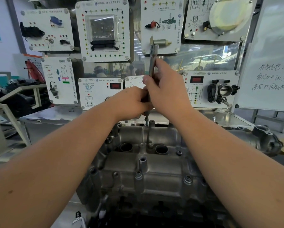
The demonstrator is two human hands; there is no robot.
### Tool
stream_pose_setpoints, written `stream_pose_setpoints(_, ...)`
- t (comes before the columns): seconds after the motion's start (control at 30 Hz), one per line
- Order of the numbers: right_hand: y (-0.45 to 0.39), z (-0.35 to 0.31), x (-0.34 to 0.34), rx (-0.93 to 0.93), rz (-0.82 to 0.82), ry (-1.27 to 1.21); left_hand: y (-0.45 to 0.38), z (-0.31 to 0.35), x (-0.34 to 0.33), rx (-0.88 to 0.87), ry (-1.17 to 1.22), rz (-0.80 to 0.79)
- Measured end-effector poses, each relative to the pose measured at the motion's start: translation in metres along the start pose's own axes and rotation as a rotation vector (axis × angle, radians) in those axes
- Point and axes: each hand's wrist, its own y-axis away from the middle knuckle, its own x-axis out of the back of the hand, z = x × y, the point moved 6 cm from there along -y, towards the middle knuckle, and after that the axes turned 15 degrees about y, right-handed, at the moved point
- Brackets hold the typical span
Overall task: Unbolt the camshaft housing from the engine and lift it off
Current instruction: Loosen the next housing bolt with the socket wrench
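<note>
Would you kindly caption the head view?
Both hands grip a socket driver over a camshaft housing bolt.

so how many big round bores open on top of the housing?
2. The left bore and the right bore sit side by side mid-housing, just this side of the bolt being worked. The forearms may hide others further out.
</note>
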Motion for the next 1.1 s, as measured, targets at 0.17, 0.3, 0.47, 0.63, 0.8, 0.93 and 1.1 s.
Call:
stream_pose_setpoints(0.17,0.0003,0.0004,-0.0004,0.004,-0.001,0.002,0.0,-0.003,0.0008,0.025,0.07,0.001)
stream_pose_setpoints(0.3,-0.0001,-0.0007,-0.0012,0.024,0.009,0.01,-0.0019,-0.0044,0.0029,0.015,0.061,0.007)
stream_pose_setpoints(0.47,0.0007,-0.0034,-0.004,0.057,-0.023,-0.015,-0.0003,-0.0037,0.0062,-0.017,0.067,0.046)
stream_pose_setpoints(0.63,0.0009,0.0016,-0.001,0.032,0.028,-0.021,0.0005,-0.0019,0.0054,-0.006,0.061,0.041)
stream_pose_setpoints(0.8,-0.0037,0.0057,-0.0018,-0.007,0.024,0.02,-0.001,-0.0027,0.0042,0.0,0.058,0.038)
stream_pose_setpoints(0.93,-0.0025,0.0045,-0.0053,0.0,-0.001,0.0,-0.0008,-0.0053,0.0051,0.006,0.108,0.028)
stream_pose_setpoints(1.1,0.001,0.0022,-0.0027,0.02,0.038,-0.023,0.0033,0.0004,0.0034,-0.013,0.107,0.011)
